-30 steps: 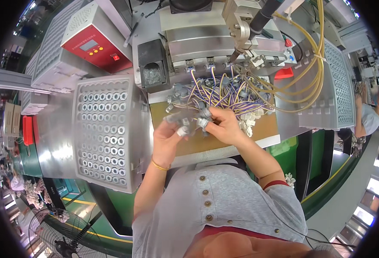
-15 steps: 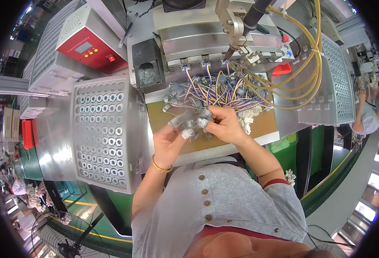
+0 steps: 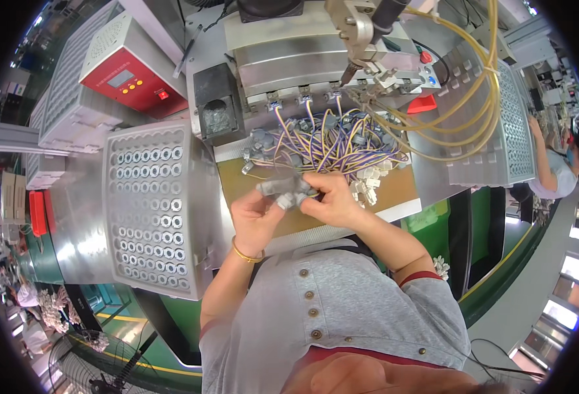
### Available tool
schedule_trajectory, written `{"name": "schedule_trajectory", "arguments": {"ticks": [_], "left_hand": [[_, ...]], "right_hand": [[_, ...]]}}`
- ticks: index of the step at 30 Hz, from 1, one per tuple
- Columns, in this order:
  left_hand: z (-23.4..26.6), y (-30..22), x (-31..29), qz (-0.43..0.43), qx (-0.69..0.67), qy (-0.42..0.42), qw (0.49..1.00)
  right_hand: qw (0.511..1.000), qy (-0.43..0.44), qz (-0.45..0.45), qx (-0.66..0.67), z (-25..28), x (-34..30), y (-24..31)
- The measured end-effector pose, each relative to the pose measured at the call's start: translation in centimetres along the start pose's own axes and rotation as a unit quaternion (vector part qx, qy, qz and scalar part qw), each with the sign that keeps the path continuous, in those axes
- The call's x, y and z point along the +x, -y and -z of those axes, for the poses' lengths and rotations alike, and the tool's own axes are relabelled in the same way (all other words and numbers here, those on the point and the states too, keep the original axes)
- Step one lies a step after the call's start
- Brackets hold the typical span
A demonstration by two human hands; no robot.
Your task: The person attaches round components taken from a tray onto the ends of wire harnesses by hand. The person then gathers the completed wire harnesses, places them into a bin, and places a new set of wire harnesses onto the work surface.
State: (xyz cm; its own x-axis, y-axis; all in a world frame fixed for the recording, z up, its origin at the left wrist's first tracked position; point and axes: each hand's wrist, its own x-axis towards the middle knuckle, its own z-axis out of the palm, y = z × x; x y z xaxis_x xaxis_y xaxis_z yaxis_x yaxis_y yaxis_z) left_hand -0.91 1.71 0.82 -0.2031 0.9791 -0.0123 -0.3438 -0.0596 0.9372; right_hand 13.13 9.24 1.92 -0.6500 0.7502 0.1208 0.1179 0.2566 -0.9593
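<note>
My left hand point(image 3: 252, 219), a yellow bangle at its wrist, pinches small grey parts point(image 3: 284, 186) between thumb and fingers. Pale covers sit on its thumb and finger tips. From the other side my right hand point(image 3: 334, 202) closes on a small grey piece that meets those parts. Blur and fingers hide their exact kind. Just beyond both hands lies a heap of purple and yellow wires point(image 3: 329, 141) with round grey parts among them. White plug connectors point(image 3: 368, 180) end the wires near my right hand. Under it all is a brown work board point(image 3: 400, 192).
A metal fixture point(image 3: 296, 67) behind the heap holds several wired connectors below a soldering-type tip point(image 3: 350, 73) and yellow hoses point(image 3: 496, 98). Left are a black box point(image 3: 216, 88), a red-fronted control unit point(image 3: 128, 82) and a tray of ring-shaped parts point(image 3: 194, 171). Another person point(image 3: 552, 167) is far right.
My right hand has moved a little left and down, bringing its grey piece against the parts in my left hand. The whole view has shifted slightly.
</note>
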Motion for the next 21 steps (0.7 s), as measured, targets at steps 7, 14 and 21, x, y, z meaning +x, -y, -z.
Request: {"name": "schedule_trajectory", "arguments": {"ticks": [7,14,21], "left_hand": [[-0.6,1.3,0.8,0.088,-0.132,-0.008,0.987],[-1.8,7.1,3.0,0.041,0.090,0.149,0.984],[-2.1,6.8,2.5,0.015,0.361,0.143,0.921]], "right_hand": [[0.989,-0.059,-0.058,0.123,1.0,-0.3,1.0],[0.996,-0.022,0.086,0.016,-0.2,-0.2,2.0],[0.987,-0.157,0.001,-0.039,2.8,-0.3,-0.3]]}}
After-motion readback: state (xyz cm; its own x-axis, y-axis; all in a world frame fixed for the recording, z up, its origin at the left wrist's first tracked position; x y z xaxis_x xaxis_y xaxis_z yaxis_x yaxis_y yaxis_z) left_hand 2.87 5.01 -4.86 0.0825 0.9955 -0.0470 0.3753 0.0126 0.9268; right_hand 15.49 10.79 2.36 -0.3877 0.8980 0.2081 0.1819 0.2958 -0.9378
